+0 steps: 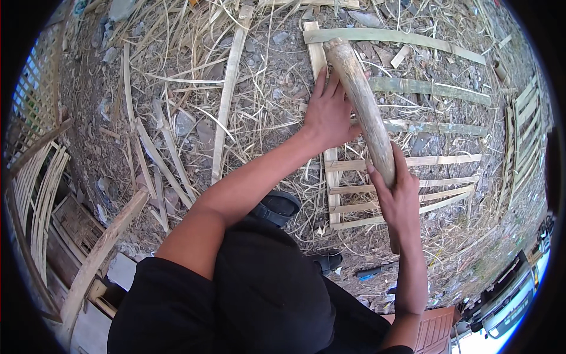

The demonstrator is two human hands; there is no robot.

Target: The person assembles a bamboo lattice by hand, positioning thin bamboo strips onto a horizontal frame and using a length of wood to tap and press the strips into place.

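A thick, rough wooden club (367,106) slants across the middle of the view, its blunt far end above the top of a slatted bamboo frame. My right hand (400,194) is wrapped round its nearer part. My left hand (331,115) lies over the frame's side rail (332,177) with fingers spread, and the club hides some of its fingertips. From that rail several bamboo slats (430,88) run off to the right, side by side with gaps between. Whether the left hand touches a slat behind the club, I cannot tell.
Dry bamboo shavings and stones cover the ground. A long bamboo strip (230,94) lies left of the frame, near more loose strips (159,150). Another slatted panel (525,133) is at the far right. A curved wooden beam (103,248) stands lower left; a vehicle (504,304) is lower right.
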